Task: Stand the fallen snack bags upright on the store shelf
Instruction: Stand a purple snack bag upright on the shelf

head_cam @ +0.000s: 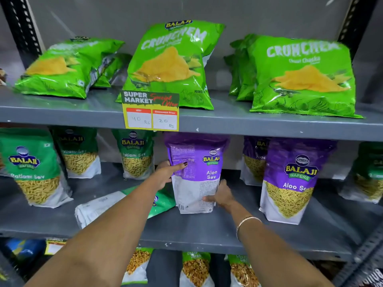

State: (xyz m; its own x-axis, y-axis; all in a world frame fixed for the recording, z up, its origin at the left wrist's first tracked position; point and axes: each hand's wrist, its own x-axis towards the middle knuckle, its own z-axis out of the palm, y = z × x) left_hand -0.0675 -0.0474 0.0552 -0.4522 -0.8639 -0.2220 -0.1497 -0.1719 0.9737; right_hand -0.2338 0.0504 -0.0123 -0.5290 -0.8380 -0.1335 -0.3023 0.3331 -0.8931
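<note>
A purple and white Aloo Sev bag (194, 189) stands upright on the middle shelf (207, 230), its back side turned toward me. My left hand (167, 175) grips its upper left edge, thumb across the bag. My right hand (220, 195) holds its lower right edge. Another purple Aloo Sev bag shows just behind it. A green and white Ratlami Sev bag (99, 206) lies flat on the same shelf, partly hidden under my left forearm. On the top shelf, a green Crunchem bag (62, 67) at the left leans far back, almost lying down.
Upright Ratlami Sev bags (33, 168) line the left of the middle shelf, an upright Aloo Sev bag (290, 179) stands at the right. Crunchem bags (302, 75) stand on the top shelf behind a price tag (151, 111). Snack bags fill the bottom shelf.
</note>
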